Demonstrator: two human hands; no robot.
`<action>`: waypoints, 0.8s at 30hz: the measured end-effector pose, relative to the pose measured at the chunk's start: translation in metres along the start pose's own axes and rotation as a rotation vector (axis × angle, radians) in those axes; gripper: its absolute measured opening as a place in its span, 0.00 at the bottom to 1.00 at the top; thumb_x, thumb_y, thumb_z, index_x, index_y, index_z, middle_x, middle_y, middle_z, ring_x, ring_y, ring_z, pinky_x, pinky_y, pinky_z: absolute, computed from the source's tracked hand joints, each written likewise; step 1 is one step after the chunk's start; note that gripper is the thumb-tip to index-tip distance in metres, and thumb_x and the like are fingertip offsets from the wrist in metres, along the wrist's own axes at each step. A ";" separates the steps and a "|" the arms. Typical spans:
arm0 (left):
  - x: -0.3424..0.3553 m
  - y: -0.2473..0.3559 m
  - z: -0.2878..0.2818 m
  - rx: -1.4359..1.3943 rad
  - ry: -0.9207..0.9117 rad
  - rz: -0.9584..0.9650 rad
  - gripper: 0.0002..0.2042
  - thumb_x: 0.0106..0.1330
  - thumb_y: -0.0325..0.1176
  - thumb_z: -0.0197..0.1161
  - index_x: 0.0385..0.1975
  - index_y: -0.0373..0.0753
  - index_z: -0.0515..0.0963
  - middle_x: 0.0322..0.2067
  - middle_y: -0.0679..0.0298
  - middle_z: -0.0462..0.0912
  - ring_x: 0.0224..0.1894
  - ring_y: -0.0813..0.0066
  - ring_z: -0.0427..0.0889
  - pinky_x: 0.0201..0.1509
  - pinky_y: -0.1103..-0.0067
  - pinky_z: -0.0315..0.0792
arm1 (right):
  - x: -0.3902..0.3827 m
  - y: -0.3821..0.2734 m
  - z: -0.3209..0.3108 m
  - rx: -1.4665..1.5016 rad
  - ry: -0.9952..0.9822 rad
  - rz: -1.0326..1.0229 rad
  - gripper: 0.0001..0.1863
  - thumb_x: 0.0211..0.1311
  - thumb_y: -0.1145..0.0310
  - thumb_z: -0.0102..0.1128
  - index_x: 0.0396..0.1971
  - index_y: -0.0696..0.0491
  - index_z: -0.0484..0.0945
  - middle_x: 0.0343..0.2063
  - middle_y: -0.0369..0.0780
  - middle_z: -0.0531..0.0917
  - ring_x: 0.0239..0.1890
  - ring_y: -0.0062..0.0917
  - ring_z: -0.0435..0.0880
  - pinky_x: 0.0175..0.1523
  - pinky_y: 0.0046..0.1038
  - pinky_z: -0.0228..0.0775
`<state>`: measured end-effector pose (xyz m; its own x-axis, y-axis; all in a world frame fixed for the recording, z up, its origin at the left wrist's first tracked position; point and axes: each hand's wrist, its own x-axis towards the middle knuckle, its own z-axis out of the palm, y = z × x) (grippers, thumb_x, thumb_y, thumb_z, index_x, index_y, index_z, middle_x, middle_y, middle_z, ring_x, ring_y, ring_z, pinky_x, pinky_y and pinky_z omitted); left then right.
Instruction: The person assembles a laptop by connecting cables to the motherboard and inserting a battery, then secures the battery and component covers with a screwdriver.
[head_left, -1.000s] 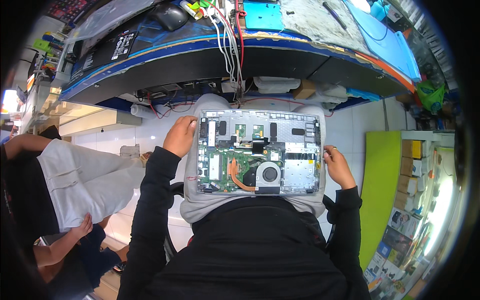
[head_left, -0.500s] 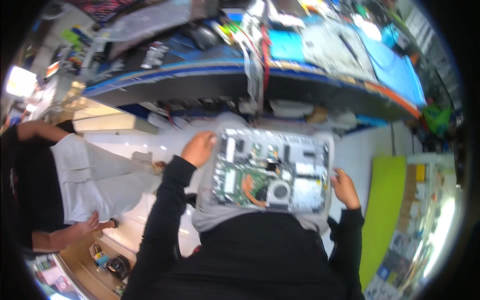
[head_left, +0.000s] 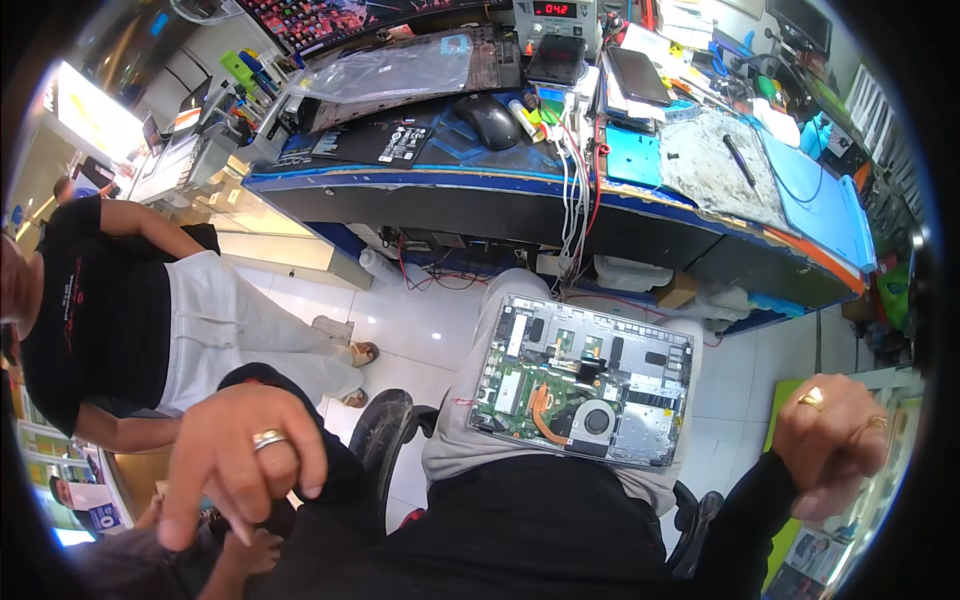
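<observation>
An opened laptop base point(head_left: 585, 380) lies across my lap, its insides facing up. A green circuit board point(head_left: 510, 390), a copper heat pipe point(head_left: 541, 412) and a round cooling fan point(head_left: 596, 422) show in it. Neither hand touches it. My left hand point(head_left: 245, 450), wearing a ring, is raised well to the laptop's left, fingers apart and drooping, holding nothing. Out to the right, my right hand point(head_left: 835, 440) is raised with its fingers curled in. Nothing shows in its grip, and part of the palm is hidden.
Ahead runs a workbench point(head_left: 450, 180) with a black mouse point(head_left: 488, 122), two phones, cables, a pen-like tool point(head_left: 740, 160) and a stained mat point(head_left: 710, 170). A person point(head_left: 110, 310) stands at left; another person's hand point(head_left: 255, 550) shows at lower left. Chair armrests point(head_left: 380, 440) flank me.
Both hands have left the laptop's sides and risen outward, left hand to the left, right hand to the right. The laptop stays on my lap, slightly tilted; the view has shifted.
</observation>
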<state>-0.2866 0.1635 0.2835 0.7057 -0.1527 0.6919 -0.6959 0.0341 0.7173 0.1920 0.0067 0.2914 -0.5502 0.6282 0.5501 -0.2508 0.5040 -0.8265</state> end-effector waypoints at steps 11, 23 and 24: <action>-0.055 -0.129 -0.028 0.779 0.646 -1.375 0.15 0.75 0.39 0.63 0.51 0.35 0.84 0.38 0.51 0.89 0.40 0.53 0.87 0.46 0.64 0.79 | -0.071 0.072 0.008 -0.953 0.216 1.333 0.16 0.67 0.67 0.68 0.49 0.61 0.84 0.25 0.47 0.83 0.31 0.36 0.85 0.39 0.38 0.74; -0.202 -0.276 -0.045 0.902 0.328 -1.592 0.19 0.77 0.36 0.57 0.61 0.32 0.76 0.56 0.42 0.83 0.59 0.42 0.81 0.64 0.58 0.74 | -0.347 0.178 0.032 -0.808 0.329 1.702 0.22 0.73 0.63 0.59 0.59 0.61 0.79 0.46 0.56 0.88 0.51 0.52 0.86 0.56 0.45 0.78; -0.193 -0.276 -0.045 0.881 0.365 -1.582 0.19 0.77 0.36 0.57 0.61 0.32 0.76 0.57 0.41 0.83 0.60 0.42 0.81 0.65 0.59 0.74 | -0.334 0.174 0.029 -0.773 0.546 1.554 0.21 0.73 0.63 0.59 0.59 0.61 0.79 0.46 0.56 0.88 0.51 0.52 0.86 0.56 0.45 0.78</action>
<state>-0.2247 0.2280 -0.0444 0.5964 0.6748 -0.4348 0.7888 -0.3921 0.4734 0.3084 -0.1324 -0.0398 0.4356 0.7643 -0.4755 0.6501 -0.6325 -0.4211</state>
